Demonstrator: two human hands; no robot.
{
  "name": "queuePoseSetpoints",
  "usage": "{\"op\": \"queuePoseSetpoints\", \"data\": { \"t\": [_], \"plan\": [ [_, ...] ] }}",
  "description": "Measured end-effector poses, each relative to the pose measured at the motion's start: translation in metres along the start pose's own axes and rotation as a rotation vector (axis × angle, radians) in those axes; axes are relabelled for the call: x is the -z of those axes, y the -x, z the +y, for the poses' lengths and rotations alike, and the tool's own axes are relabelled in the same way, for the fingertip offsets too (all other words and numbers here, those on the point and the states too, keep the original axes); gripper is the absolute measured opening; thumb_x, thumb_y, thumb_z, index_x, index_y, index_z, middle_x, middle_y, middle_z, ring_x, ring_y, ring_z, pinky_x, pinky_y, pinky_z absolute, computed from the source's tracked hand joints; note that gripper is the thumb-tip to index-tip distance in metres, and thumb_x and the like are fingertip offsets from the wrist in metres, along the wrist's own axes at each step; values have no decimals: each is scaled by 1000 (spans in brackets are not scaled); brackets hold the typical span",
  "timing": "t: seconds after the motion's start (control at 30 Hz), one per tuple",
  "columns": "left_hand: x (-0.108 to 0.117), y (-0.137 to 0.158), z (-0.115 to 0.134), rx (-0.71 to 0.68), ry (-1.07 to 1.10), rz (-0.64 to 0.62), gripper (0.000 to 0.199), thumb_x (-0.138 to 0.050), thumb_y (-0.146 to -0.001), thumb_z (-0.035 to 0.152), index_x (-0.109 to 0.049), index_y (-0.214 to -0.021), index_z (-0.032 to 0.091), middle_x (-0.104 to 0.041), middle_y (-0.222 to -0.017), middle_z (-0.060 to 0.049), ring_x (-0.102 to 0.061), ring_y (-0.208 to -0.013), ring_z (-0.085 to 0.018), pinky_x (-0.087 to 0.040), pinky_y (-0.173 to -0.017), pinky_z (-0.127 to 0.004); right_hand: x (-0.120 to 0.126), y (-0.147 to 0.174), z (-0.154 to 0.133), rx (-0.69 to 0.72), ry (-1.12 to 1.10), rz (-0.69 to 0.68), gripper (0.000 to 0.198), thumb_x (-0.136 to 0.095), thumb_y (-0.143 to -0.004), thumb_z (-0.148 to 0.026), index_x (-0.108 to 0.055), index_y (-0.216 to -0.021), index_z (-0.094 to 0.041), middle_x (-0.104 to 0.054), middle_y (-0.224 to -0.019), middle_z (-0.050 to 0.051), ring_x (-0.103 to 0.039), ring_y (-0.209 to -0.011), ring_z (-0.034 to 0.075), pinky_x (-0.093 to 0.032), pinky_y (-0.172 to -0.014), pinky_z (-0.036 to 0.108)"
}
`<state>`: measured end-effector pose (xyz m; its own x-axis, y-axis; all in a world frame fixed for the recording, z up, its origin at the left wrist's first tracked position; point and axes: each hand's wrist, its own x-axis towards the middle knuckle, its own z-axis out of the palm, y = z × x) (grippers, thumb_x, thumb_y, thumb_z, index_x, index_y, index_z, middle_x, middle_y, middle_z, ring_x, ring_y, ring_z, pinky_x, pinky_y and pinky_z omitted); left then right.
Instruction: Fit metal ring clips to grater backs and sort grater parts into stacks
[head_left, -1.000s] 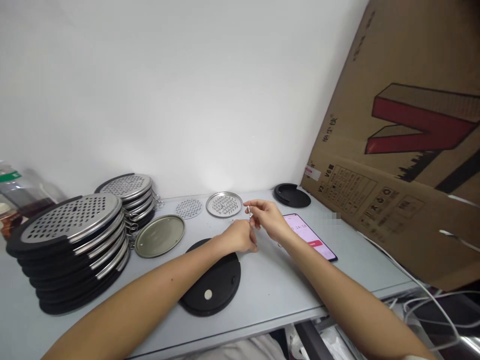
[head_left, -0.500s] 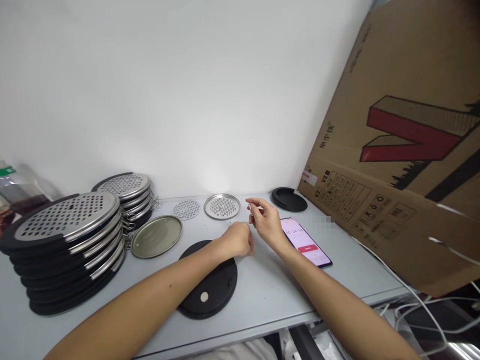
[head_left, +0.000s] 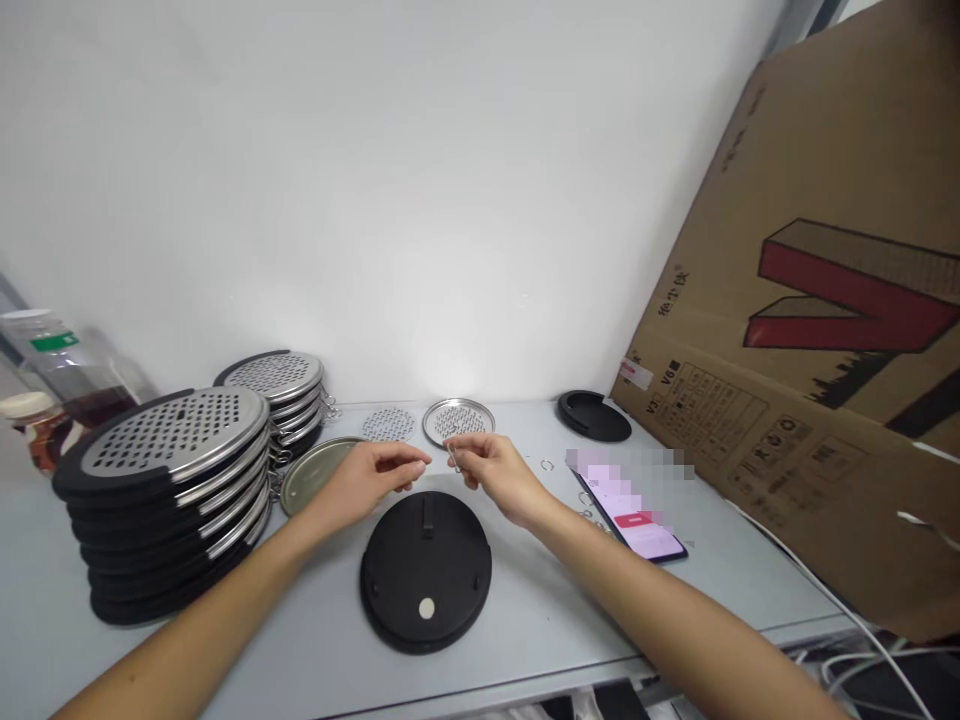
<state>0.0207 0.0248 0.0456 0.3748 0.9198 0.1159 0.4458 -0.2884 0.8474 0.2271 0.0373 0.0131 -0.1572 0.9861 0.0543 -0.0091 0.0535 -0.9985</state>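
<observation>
Grey desk [head_left: 544, 625] | left hand [head_left: 364, 482]: narrowed, grip unclear | right hand [head_left: 501, 478]: pinching small metal piece [head_left: 452, 456] | black disc [head_left: 426, 565] nearby

A thin silvery metal piece [head_left: 453, 458], too small to make out exactly, is pinched slightly tilted between the tips of the right fingers [head_left: 471, 450], above the grey desk [head_left: 540, 610].

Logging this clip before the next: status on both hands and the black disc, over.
Right hand: small metal piece in fingertip grip. Left hand: close by, no held item visible. Black disc: flat on table, apart from phone at right.
</observation>
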Motion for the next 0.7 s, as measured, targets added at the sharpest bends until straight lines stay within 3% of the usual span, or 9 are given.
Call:
{"op": "queuePoseSetpoints", "data": {
  "t": [0.1,0.23,0.37,0.5,0.7],
  "plan": [
    [-2,7,-16,38,60,61,28,-61,-84,42,-75,-97,20,-71,-76,-1,-64,-71,-16,-51,-69,-27,-11,-4,3,-41,-51,-66,24,-59,-73,-25,-71,-92,-16,-60,-71,0,-42,-47,7,-32,-42,21],
    [-13,5,-31,45,189,141,26,-70,-78,37,-70,-93,17,-69,-77,-1,-65,-72,-16,-52,-69,-27,-5,-6,12,-58,-66,-84,29,-61,-76,-31,-67,-99,-15,-55,-71,-2,-39,-42,5,-27,-39,21],
    [-17,1,-44,25,213,226,20,-71,-78,36,-67,-85,17,-67,-73,0,-64,-68,-15,-52,-66,-25,4,-4,22,3,-14,-3,26,-62,-80,-38,-62,-98,-19,-55,-66,-4,-39,-41,7,-28,-39,22],
    [-17,3,-48,-8,120,234,15,-68,-82,33,-71,-84,18,-69,-78,-3,-65,-72,-16,-53,-70,-27,6,-2,30,22,74,85,14,-52,-87,-31,-61,-88,-22,-47,-51,-5,-41,-44,12,-31,-43,24],
    [-11,3,-51,-232,-56,271,17,-58,-89,18,-74,-95,22,-68,-91,-5,-65,-87,-16,-52,-79,-27,-1,-7,31,216,234,193,19,-48,-89,-25,-66,-92,-23,-61,-92,5,-56,-71,18,-44,-62,30]
  ]
}}
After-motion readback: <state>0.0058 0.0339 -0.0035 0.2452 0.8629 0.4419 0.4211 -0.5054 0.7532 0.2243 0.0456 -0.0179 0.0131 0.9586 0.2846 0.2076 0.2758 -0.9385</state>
